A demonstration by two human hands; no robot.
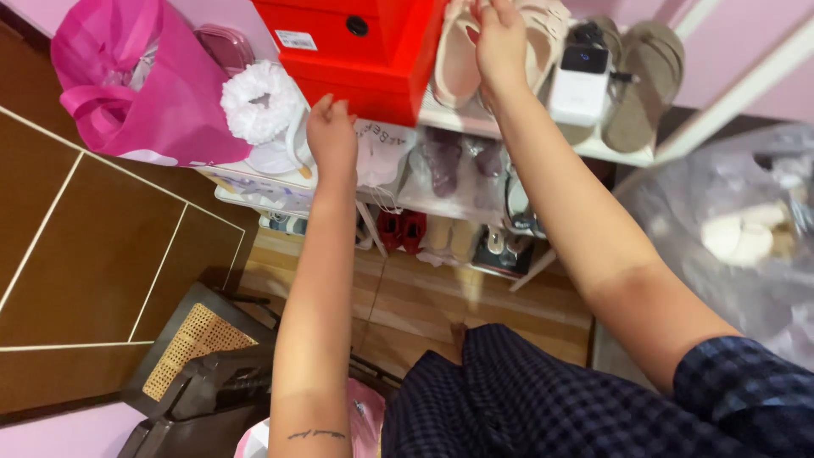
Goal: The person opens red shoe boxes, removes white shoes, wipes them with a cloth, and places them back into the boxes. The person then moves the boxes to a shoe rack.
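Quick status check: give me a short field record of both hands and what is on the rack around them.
left hand: left hand raised against the lower front edge of the glossy red cardboard shoebox, fingers curled at it; a closed grip cannot be confirmed
right hand: right hand on the pale pink sandals on the top shelf; fingers partly cut off by the frame
rack: white slatted shoe rack, shoes on the lower tiers
beside sandals: white boxy device, taupe flat sandals
left of box: white frilly fabric piece, bright pink tote bag
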